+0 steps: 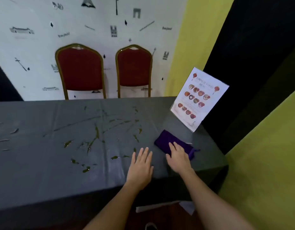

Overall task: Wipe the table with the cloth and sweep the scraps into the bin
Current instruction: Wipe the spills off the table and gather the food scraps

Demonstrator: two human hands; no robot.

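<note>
A folded purple cloth (166, 140) lies on the grey-covered table (44, 163) near its right end. My right hand (178, 156) lies with straight fingers over the cloth's near edge. My left hand (141, 165) is flat and open on the tablecloth just left of it, touching nothing else. Green scraps and smears (97, 133) are scattered over the middle of the table. Pale pinkish scraps (14, 131) lie at the far left. No bin shows in this view.
A standing menu card (199, 98) is at the table's right end, just behind the cloth. Two red chairs (80, 70) stand against the patterned wall beyond the far edge. A yellow-green wall (267, 163) closes the right side.
</note>
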